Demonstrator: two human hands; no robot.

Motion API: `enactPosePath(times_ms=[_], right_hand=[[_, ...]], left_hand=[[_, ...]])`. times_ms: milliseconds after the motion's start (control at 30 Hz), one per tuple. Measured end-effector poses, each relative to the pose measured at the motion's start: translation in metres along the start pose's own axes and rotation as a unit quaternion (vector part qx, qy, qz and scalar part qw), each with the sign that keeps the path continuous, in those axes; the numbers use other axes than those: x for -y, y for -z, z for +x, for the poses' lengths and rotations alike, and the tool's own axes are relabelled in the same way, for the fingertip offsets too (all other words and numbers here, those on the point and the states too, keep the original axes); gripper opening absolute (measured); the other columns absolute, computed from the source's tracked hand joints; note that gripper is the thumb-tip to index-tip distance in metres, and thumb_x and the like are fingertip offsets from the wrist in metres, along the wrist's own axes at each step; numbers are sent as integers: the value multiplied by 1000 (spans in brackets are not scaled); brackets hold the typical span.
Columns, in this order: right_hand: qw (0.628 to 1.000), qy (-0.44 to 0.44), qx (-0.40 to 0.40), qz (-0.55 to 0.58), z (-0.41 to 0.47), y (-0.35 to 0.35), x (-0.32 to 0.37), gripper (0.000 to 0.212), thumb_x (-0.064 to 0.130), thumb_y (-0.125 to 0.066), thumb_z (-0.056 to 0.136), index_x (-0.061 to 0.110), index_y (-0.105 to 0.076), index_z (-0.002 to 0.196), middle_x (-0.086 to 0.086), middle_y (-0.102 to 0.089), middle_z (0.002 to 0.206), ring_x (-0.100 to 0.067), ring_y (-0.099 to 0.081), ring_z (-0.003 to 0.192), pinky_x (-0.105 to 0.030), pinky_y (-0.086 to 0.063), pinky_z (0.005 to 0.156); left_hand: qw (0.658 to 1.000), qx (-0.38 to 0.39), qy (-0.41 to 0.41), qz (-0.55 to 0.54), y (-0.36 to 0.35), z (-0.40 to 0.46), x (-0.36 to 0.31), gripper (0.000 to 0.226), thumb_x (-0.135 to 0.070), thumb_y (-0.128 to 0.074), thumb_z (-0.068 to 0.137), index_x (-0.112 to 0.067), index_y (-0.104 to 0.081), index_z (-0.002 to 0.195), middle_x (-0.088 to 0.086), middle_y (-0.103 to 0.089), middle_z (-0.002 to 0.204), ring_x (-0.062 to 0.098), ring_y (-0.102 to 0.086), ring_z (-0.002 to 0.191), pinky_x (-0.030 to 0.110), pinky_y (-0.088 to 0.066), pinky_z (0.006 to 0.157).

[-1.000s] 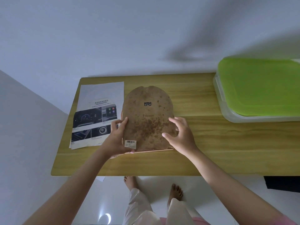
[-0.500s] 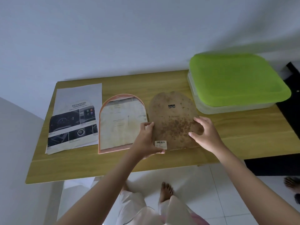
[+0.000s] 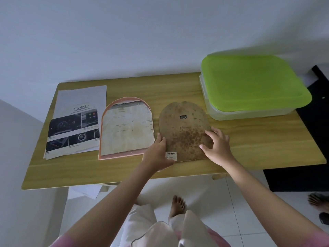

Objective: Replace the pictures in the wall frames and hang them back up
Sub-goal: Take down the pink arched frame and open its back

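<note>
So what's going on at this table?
A person has a picture frame apart. Both hands, left and right, hold the stained backing board flat on the wooden table. Beside it lies the arched frame with its old picture still inside, and further left a printed car sheet. Nothing is swapped yet.

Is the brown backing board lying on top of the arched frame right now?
No, the backing board lies on the table, right of the arched frame.

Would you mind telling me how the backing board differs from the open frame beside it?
The backing board is brown and stained; the frame has a pink rim around a pale sheet. The board bears a barcode label and a hanger; the frame shows neither. Both hands touch the board, neither touches the frame. Both are arch-shaped and lie flat.
</note>
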State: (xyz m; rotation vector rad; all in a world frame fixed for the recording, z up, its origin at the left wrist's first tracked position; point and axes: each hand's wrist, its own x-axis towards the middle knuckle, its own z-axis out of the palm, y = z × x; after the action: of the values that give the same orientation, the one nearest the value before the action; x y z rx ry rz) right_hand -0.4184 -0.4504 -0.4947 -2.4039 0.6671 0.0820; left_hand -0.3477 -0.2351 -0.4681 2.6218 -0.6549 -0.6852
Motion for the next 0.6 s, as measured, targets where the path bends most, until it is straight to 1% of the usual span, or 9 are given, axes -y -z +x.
enactPosePath(times_ms=[100, 167, 267, 300, 367, 433, 500, 567, 600], right_hand=[[1000, -1, -5, -11, -2, -3, 0, 59, 31, -68, 81, 23, -47, 135, -2, -32, 147, -32, -29, 126, -45, -33, 105], [1000, -8, -7, -11, -1, -3, 3, 58, 30, -68, 80, 22, -48, 134, -4, -32, 146, -33, -28, 127, -46, -32, 105], [999, -9, -37, -19, -1, -8, 13, 52, 28, -68, 80, 20, -53, 129, -10, -35, 143, -35, -29, 127, -47, -32, 102], [998, -4, -53, -17, -2, -9, 16, 50, 26, -68, 80, 19, -55, 127, -11, -38, 141, -35, -31, 125, -47, -34, 101], [997, 29, -74, -5, -1, -16, 28, 45, 24, -68, 80, 16, -58, 123, -11, -45, 135, -34, -36, 120, -46, -36, 98], [995, 78, -69, 8, 2, -25, 47, 42, 22, -67, 81, 13, -59, 121, -9, -52, 126, -32, -39, 114, -42, -38, 97], [992, 118, -45, 18, 9, -35, 73, 40, 21, -65, 83, 13, -59, 122, -7, -56, 120, -30, -40, 112, -36, -38, 94], [989, 145, -19, 31, 18, -46, 100, 40, 22, -63, 85, 13, -58, 123, -5, -56, 120, -28, -39, 116, -30, -35, 94], [987, 160, -8, 34, 24, -51, 114, 40, 24, -62, 85, 13, -57, 124, -4, -56, 121, -27, -39, 118, -30, -34, 95]], left_hand=[[1000, -2, 8, 18, -2, 0, -1, 89, -37, -73, 72, -8, -27, 141, 12, -4, 158, 26, -52, 121, 34, -54, 88], [1000, -9, 12, 25, -5, -2, 1, 78, -38, -70, 73, -9, -34, 136, 10, -6, 158, 27, -54, 118, 36, -55, 83], [999, -50, 5, 9, -6, -10, 6, 52, -36, -65, 78, -12, -47, 120, 9, -20, 155, 26, -60, 108, 38, -57, 75], [998, -66, 0, -15, -7, -14, 7, 49, -35, -64, 80, -12, -50, 121, 7, -28, 152, 24, -61, 106, 38, -57, 75], [990, -121, 6, -69, -6, -24, 15, 51, -35, -62, 83, -14, -51, 129, 3, -43, 144, 19, -60, 107, 37, -57, 79], [976, -189, 23, -106, 1, -32, 31, 49, -31, -62, 85, -12, -52, 129, 1, -54, 132, 17, -59, 108, 34, -55, 81], [963, -236, 49, -119, 10, -38, 53, 46, -28, -64, 84, -11, -55, 126, 2, -57, 124, 19, -57, 107, 32, -53, 80], [953, -264, 91, -120, 20, -42, 77, 45, -26, -65, 83, -10, -55, 124, 4, -55, 123, 21, -54, 110, 27, -48, 79], [948, -274, 116, -116, 25, -44, 88, 45, -27, -65, 83, -10, -55, 124, 4, -54, 124, 22, -51, 113, 26, -44, 80]])
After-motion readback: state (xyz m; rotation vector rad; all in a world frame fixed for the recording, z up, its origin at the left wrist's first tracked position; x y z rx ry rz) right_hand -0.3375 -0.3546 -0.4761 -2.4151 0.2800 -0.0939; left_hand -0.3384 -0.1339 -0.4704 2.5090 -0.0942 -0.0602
